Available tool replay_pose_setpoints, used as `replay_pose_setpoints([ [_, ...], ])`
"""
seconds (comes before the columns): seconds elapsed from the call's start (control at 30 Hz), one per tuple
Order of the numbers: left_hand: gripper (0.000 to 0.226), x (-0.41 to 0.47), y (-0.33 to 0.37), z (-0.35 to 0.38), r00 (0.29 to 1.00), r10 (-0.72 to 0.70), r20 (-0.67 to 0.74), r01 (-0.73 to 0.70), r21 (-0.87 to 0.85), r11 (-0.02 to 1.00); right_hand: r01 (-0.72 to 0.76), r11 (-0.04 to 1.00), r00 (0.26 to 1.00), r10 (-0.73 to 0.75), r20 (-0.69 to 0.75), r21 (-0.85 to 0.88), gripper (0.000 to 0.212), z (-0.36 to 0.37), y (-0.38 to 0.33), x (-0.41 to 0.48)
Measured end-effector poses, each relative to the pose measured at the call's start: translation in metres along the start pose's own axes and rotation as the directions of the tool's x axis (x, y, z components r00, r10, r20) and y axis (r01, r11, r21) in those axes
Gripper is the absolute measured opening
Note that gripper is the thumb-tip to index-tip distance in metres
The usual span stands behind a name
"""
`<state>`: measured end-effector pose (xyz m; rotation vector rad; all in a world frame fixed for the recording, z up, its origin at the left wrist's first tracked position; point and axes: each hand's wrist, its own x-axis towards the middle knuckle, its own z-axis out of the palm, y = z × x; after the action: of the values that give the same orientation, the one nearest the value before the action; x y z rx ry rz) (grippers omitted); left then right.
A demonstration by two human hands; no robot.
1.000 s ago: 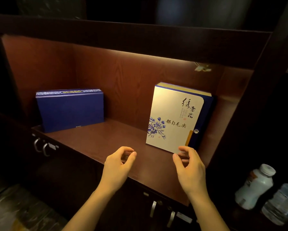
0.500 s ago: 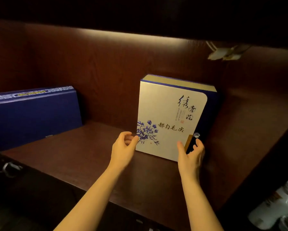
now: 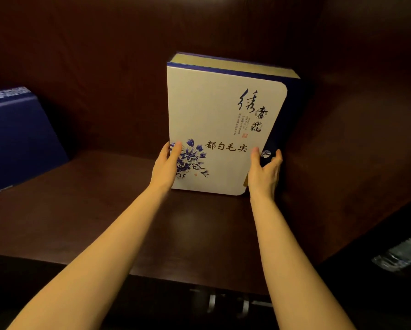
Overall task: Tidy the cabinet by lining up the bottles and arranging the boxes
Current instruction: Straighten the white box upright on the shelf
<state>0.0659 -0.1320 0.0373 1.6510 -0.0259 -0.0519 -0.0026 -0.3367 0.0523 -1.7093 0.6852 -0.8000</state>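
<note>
The white box (image 3: 223, 120) is stood upright on the shelf (image 3: 99, 210), and it's gripped low down from both sides. The left hand (image 3: 167, 167) is curled round its left edge, thumb laid over the blue flower print. The right hand (image 3: 265, 172) is clamped on the lower right corner, thumb on the front, fingers tucked round the blue side. A dark blue box (image 3: 16, 139) is parked well off to the left of the grip, same shelf.
</note>
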Motion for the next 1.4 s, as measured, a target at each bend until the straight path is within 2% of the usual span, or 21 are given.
replay_pose_setpoints([
  [0.17, 0.081, 0.008, -0.001, -0.001, 0.999, 0.02, 0.049, -0.02, -0.013, 1.0, -0.017, 0.998, 1.0, 0.017, -0.011, -0.055, 0.075, -0.002, -0.002, 0.007],
  [0.63, 0.085, -0.016, 0.002, -0.012, 0.999, -0.024, -0.03, 0.023, -0.033, 0.999, -0.031, 0.992, 0.999, 0.027, -0.032, -0.125, 0.071, -0.025, -0.008, -0.023],
  [0.97, 0.076, -0.069, 0.0, -0.039, 0.994, 0.01, -0.105, -0.004, 0.055, 0.998, -0.002, 0.984, 1.0, -0.002, -0.023, -0.177, 0.073, -0.055, -0.011, -0.079],
  [1.4, 0.074, -0.124, -0.003, -0.069, 0.99, 0.037, -0.135, -0.018, 0.141, 0.99, 0.006, 0.983, 1.0, -0.011, -0.027, -0.181, 0.072, -0.086, -0.016, -0.144],
])
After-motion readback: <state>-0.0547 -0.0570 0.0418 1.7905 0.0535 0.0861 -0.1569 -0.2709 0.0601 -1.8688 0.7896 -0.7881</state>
